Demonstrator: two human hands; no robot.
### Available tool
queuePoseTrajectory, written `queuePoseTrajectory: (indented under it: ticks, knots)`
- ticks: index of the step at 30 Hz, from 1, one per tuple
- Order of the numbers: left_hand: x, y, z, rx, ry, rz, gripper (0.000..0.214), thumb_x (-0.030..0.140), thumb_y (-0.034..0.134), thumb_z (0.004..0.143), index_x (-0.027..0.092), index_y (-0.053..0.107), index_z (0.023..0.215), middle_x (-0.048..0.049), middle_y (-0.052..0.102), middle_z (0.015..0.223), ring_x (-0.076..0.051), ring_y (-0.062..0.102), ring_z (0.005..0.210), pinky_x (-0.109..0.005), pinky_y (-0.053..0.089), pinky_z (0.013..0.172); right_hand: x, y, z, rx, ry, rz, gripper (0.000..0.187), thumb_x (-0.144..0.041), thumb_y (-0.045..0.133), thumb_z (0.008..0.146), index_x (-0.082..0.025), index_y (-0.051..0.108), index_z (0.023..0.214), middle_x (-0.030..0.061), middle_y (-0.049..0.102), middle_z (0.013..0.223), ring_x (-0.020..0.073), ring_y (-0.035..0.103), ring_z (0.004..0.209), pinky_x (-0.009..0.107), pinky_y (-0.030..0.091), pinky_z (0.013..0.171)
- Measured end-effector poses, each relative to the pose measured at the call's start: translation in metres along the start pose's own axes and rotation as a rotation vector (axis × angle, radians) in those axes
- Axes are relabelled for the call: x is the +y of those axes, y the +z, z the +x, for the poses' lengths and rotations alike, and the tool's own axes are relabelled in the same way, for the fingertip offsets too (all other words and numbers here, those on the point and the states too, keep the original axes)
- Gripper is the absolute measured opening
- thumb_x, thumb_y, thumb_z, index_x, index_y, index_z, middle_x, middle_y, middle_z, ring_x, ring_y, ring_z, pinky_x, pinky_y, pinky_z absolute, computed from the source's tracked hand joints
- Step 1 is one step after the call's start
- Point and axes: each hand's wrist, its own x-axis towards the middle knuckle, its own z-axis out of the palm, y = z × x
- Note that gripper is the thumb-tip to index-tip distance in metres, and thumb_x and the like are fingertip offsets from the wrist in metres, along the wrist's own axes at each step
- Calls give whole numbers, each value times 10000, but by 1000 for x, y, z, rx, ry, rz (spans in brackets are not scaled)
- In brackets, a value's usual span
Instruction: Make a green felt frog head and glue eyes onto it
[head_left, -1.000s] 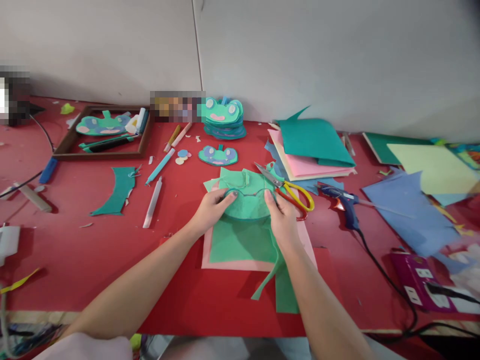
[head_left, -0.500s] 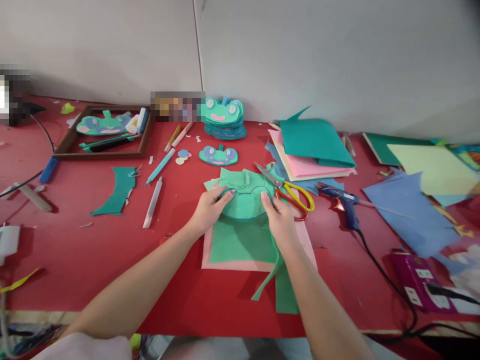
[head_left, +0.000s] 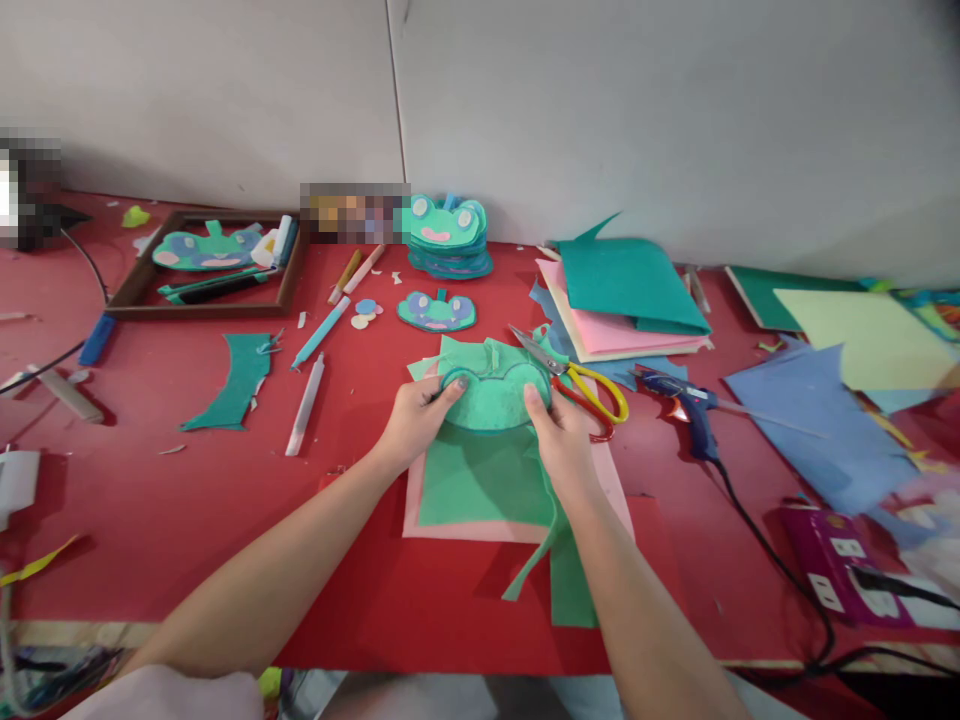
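Between my two hands is a green felt frog-head cutout (head_left: 495,405) with two rounded bumps along its top and a dark outline. My left hand (head_left: 421,412) pinches its left end, thumb on top. At its right end, my right hand (head_left: 559,430) grips it the same way. Under the cutout lie a green felt sheet (head_left: 480,490) and a pink sheet (head_left: 413,515). Scissors (head_left: 592,390) with yellow and red handles rest just beyond my right hand. A thin green felt strip (head_left: 536,565) trails below that hand.
A frog face (head_left: 437,311) and a stack of frog faces (head_left: 448,240) sit behind. Right are folded felt sheets (head_left: 630,290), a blue glue gun (head_left: 686,405) with its cord, and a purple power strip (head_left: 840,570). Left are a wooden tray (head_left: 199,312) and pens (head_left: 306,405).
The cutout has tilted in my hands, so its face shows more fully and its two top bumps stand out. My hands have barely shifted; the things around them lie as before.
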Motion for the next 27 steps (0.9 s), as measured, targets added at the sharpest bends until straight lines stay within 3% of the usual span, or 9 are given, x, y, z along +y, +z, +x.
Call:
queuePoseTrajectory:
  ticks: [3, 6, 8, 10, 12, 20, 24, 27]
  knots:
    - [1, -1, 0, 35, -24, -14, 498, 477, 514, 770, 176, 222, 500, 42, 178, 517, -58, 194, 467, -221, 140, 425, 1, 1, -1, -12, 2, -2, 439, -518, 476, 803, -207, 288, 557, -59, 221, 522, 87, 251, 500, 238, 231, 472]
    - [4, -1, 0, -6, -85, -31, 505, 500, 548, 739, 177, 265, 474, 56, 221, 447, -48, 234, 410, -212, 158, 392, 2, 0, -1, 43, -30, -25, 431, -491, 479, 816, -203, 309, 544, -61, 228, 507, 86, 268, 493, 238, 250, 478]
    - [7, 0, -1, -124, -140, -104, 458, 516, 561, 727, 168, 390, 484, 44, 375, 416, -66, 370, 390, -204, 277, 387, 3, -1, -1, 75, -25, 0, 396, -488, 476, 819, -197, 395, 562, -53, 291, 502, 99, 344, 515, 239, 300, 509]
    - [10, 1, -1, -275, -194, -201, 418, 527, 546, 740, 148, 531, 565, -17, 565, 490, -119, 536, 456, -235, 428, 467, 4, -1, 0, 97, 0, 45, 374, -503, 476, 812, -192, 482, 605, -36, 371, 512, 122, 425, 562, 248, 348, 547]
    - [12, 1, -2, -353, -230, -251, 435, 521, 511, 773, 123, 603, 624, -76, 656, 582, -157, 617, 529, -272, 501, 554, 6, 0, 0, 93, 25, 96, 371, -525, 480, 798, -188, 549, 658, -15, 451, 535, 147, 484, 605, 262, 385, 572]
    - [12, 0, -3, -310, -223, -232, 466, 476, 481, 818, 91, 641, 609, -106, 691, 619, -151, 639, 541, -257, 535, 614, 8, 12, 1, -50, 112, 295, 337, -512, 551, 757, -196, 660, 799, 31, 633, 682, 224, 593, 773, 352, 475, 717]
    - [8, 4, -4, -350, -209, -245, 369, 465, 578, 755, 103, 622, 700, -86, 692, 634, -153, 639, 552, -246, 524, 574, 9, 13, 1, -2, 104, 200, 330, -504, 555, 755, -190, 650, 714, 15, 618, 619, 216, 583, 695, 338, 473, 642]
    - [4, 6, -4, -336, -211, -272, 339, 452, 587, 751, 113, 599, 765, -51, 664, 556, -147, 629, 521, -245, 520, 564, 9, 13, 1, -46, 104, 166, 324, -486, 570, 749, -181, 644, 669, 13, 629, 621, 209, 589, 669, 321, 469, 609]
